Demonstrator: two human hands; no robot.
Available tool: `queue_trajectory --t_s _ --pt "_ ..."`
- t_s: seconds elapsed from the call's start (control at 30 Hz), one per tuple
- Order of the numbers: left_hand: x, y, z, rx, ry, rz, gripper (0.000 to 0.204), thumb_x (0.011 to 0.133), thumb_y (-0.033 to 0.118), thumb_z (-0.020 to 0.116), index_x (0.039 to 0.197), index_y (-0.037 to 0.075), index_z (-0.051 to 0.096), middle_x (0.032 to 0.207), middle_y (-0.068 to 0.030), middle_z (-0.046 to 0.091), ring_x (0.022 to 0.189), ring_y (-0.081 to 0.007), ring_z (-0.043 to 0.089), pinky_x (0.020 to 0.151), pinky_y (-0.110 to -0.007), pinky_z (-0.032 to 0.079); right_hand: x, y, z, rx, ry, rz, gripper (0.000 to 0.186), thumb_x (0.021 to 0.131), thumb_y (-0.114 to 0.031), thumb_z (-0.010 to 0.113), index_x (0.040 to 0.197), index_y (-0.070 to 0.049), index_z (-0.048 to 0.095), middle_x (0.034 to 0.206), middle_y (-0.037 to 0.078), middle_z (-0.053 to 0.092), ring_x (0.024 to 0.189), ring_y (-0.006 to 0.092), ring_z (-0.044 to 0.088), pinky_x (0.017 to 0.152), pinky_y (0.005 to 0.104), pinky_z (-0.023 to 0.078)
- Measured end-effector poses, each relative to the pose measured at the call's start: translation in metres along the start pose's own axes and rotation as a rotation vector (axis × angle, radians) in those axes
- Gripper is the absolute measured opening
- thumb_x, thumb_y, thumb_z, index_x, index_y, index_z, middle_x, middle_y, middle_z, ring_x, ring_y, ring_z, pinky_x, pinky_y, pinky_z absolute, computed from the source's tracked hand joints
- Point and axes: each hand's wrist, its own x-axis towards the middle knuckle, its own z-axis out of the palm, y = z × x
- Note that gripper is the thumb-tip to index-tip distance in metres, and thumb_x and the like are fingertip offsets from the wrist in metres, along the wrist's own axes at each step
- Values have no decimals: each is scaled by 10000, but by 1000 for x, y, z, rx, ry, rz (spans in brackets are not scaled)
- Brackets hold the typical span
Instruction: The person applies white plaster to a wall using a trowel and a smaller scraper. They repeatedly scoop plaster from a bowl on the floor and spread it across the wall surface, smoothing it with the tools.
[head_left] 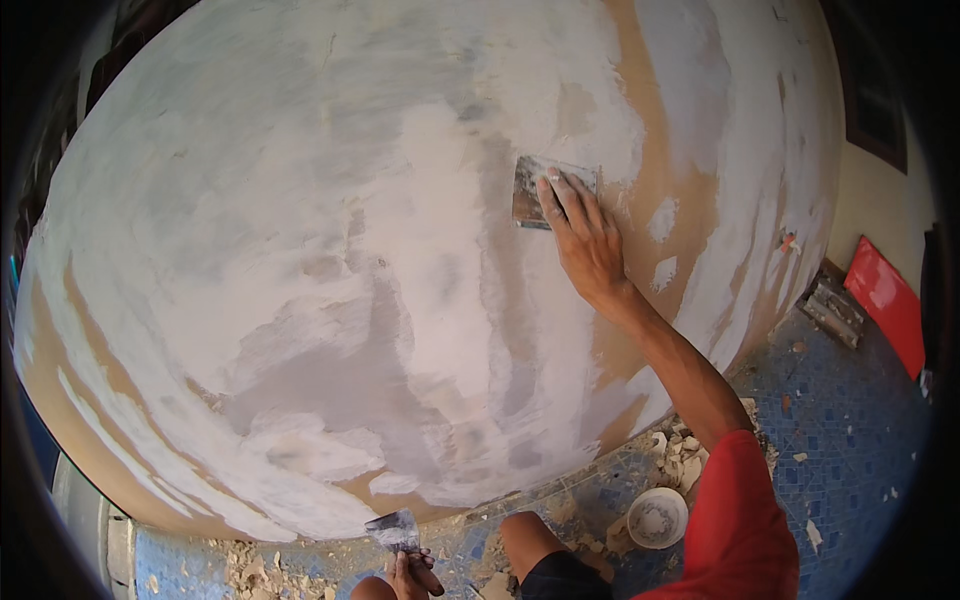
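High on a wall point(300, 180) patched with white and grey putty, my right hand point(595, 250) grips a flat rectangular putty spreader point(527, 200). Its fingers lie stretched over the tool's face, pressing it against the wall; the thumb is hidden. The spreader is smeared with pale putty. Low down by my knee, my left hand point(405, 577) is closed round the handle of a putty knife point(394, 529). That knife's blade points up toward the foot of the wall, with whitish residue on it. Tan strips of older surface show between the putty patches.
A white bowl point(657, 518) with pale residue inside stands on the blue tiled floor point(835, 430), beside my right arm. Broken flakes point(680, 462) of wall coating litter the wall's base. At the right are a red panel point(886, 305) and a dirty grey, trowel-like object point(832, 309).
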Motion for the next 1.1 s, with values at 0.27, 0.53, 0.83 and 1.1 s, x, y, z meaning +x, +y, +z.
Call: queue_trajectory --t_s 0.27,0.53,0.83,1.1 --pt "6 12 3 -106 -106 111 307 1060 227 485 986 -54 584 879 -202 681 686 -253 650 672 -363 548 0 48 -46 159 121 130 559 857 59 632 1390 -112 624 1229 105 692 1087 288 677 880 402 571" --pt "-3 -10 -38 -115 -17 34 318 1048 299 508 972 -5 562 889 -172 656 725 -230 626 699 -329 523 46 47 2 84 185 120 598 871 48 609 1426 -175 600 1390 37 636 1221 268 624 978 394 557" --pt "-9 -26 -41 -114 -16 -2 328 1045 315 497 1023 -6 563 905 -137 653 776 -204 612 744 -304 505 -197 -41 -11 215 -276 -129 593 886 42 612 1445 -153 581 1530 16 527 1421 274 475 1138 444 463" --pt "-8 -26 -32 -114 -68 -50 316 1059 264 534 956 -16 638 910 -164 701 774 -218 661 729 -331 538 -320 -59 -97 640 -1003 566 364 922 25 602 1268 -48 687 1171 162 731 1086 333 703 931 422 565"
